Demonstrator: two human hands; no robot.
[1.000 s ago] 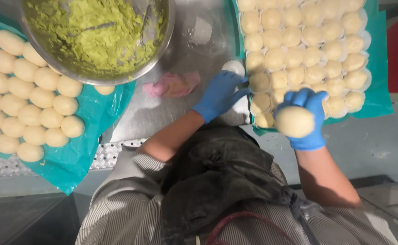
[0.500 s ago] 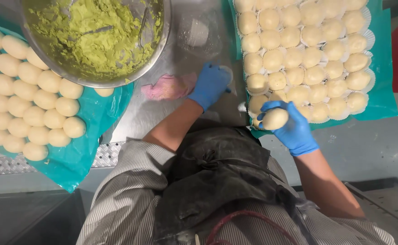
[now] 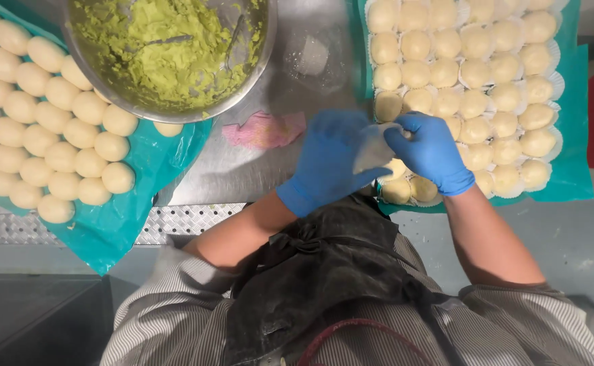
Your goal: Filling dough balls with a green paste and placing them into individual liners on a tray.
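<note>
**Dough piece held between two gloved hands over a steel counter**

While the person's striped shirt and dark apron (image 3: 324, 271) fill the near edge, both blue-gloved hands meet just above them. Left hand (image 3: 327, 163) is cupped under a flattened piece of pale dough (image 3: 373, 150), and right hand (image 3: 434, 150) pinches the dough's upper edge with curled fingers; both are closed on it. It sits between the palms, above the near corner of the right tray.

Just beyond the right hand, a teal-lined tray (image 3: 568, 183) holds rows of pale dough balls in white paper cups (image 3: 476, 74), the hands covering its nearest ones. To the left, another teal sheet (image 3: 100, 237) carries bare dough balls (image 3: 46, 129) in close rows, hanging over the ridged counter edge.

Between the trays lies bare steel counter (image 3: 242, 176) with a crumpled pink cloth (image 3: 264, 129) near the left hand. Farther off, a metal bowl (image 3: 256, 64) holds green paste (image 3: 154, 47), its rim overlapping the left sheet.
</note>
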